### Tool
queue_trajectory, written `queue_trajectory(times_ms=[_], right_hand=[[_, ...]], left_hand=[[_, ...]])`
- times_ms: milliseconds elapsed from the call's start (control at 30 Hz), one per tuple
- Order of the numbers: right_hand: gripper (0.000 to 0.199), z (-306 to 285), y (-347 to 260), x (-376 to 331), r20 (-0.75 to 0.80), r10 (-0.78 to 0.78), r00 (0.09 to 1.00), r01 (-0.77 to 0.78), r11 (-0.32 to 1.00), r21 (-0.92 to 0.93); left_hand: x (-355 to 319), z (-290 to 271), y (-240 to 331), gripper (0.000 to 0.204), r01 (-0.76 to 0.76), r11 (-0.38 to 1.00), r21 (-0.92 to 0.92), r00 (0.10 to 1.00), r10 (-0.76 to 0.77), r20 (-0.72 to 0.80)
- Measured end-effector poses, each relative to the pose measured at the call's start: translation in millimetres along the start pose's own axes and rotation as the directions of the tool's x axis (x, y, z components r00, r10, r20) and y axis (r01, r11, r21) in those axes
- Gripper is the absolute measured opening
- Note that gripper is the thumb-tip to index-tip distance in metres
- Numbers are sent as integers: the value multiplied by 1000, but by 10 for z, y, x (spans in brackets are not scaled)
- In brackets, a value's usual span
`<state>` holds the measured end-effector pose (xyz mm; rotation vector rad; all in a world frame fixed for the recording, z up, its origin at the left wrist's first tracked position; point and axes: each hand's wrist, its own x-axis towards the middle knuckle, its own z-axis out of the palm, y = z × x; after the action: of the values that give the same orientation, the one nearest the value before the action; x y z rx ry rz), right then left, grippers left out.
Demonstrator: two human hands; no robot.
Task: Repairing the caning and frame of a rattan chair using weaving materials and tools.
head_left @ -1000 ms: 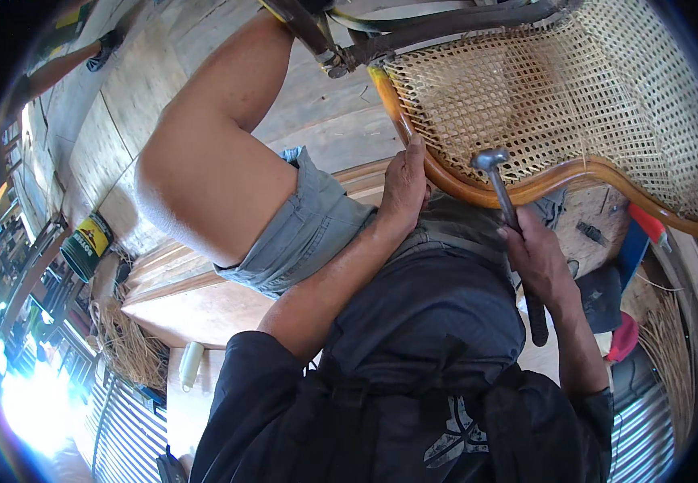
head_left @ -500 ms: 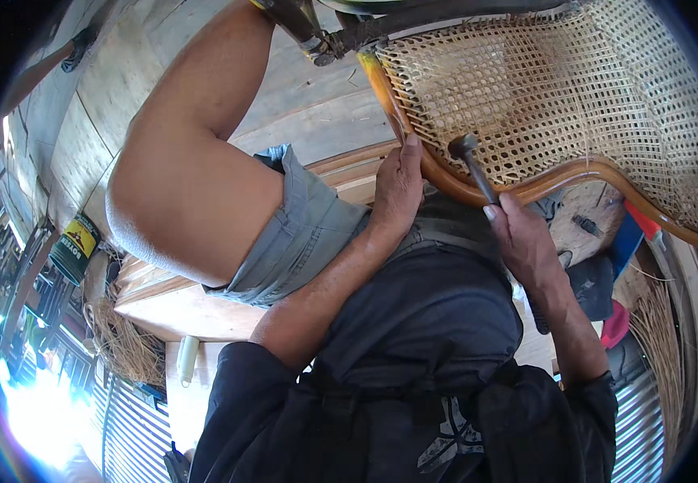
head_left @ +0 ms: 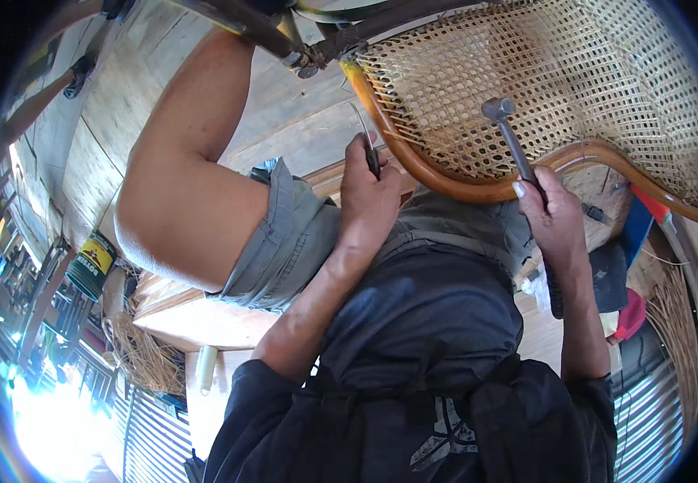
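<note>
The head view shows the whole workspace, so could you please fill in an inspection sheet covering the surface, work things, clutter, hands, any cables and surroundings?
Surface: pale wooden planks.
Work things: woven cane webbing in a curved brown wooden frame; loose strand ends along its left edge.
Clutter: fibre strips at lower left, more strips at right, green-and-yellow can, pale cylinder.
Left hand: holds a slim, curved-tipped tool beside the frame.
Right hand: grips a hammer, head over the webbing in view; contact unclear.
Cables: none identifiable for certain.
Surroundings: corrugated sheet, strong glare at lower left, another person's bare limb at upper left.
</note>
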<state>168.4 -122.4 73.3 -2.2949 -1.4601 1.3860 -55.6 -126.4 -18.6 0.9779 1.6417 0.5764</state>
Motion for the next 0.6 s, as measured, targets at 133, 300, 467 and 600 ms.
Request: queue_trajectory(times_ms=[133,300,467,600], right_hand=[[18,-123,137,16,-27,-8,1000,10,997,80],[22,-313,262,65,50,100,994,-111,948,300],[31,-487,203,163,234,178,956,-243,927,286],[31,-449,215,192,159,27,987,-47,991,124]], left_hand=[[14,-288,611,36,215,976,44,904,-215,370],[153,-474,950,31,-193,852,486,811,-140,568],[424,-389,1176,36,-496,563,661,673,-232,702],[467,-251,1203,34,-641,443,627,593,-233,771]])
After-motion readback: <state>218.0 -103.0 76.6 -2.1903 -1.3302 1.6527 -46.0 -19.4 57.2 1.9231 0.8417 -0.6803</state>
